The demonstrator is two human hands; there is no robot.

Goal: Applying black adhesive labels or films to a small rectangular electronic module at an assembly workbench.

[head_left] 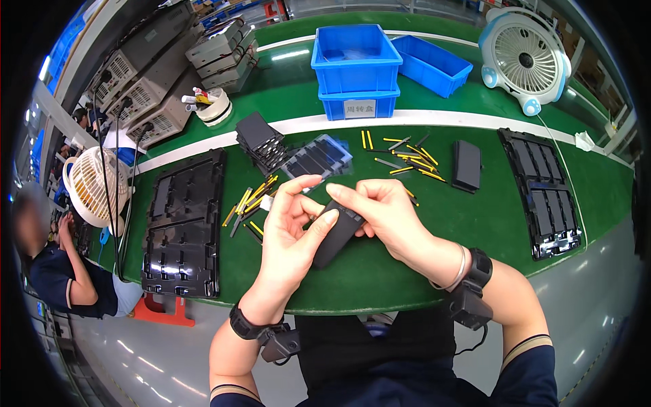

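Note:
Between my two hands, near the front of the green table, is a dark grey rectangular block (332, 245), tilted with its upper end away from me. My left hand (290, 227) grips its left side, thumb on the face and index finger raised. My right hand (388, 211) pinches the upper right end, thumb and fingers pressed together there; whether a small piece is under them is hidden. Beyond my hands lie yellow-and-black strips (255, 198), a stack of black blocks (260, 139) and a clear-edged sheet with dark strips (317, 160).
A mostly vacant black tray (182, 224) lies left; a filled black tray (542, 193) lies right. More strips (415, 160) and dark blocks (466, 166) sit beyond my right hand. Blue bins (357, 68), fans (525, 60) and grey instruments stand farther back. Another person (81, 281) sits left.

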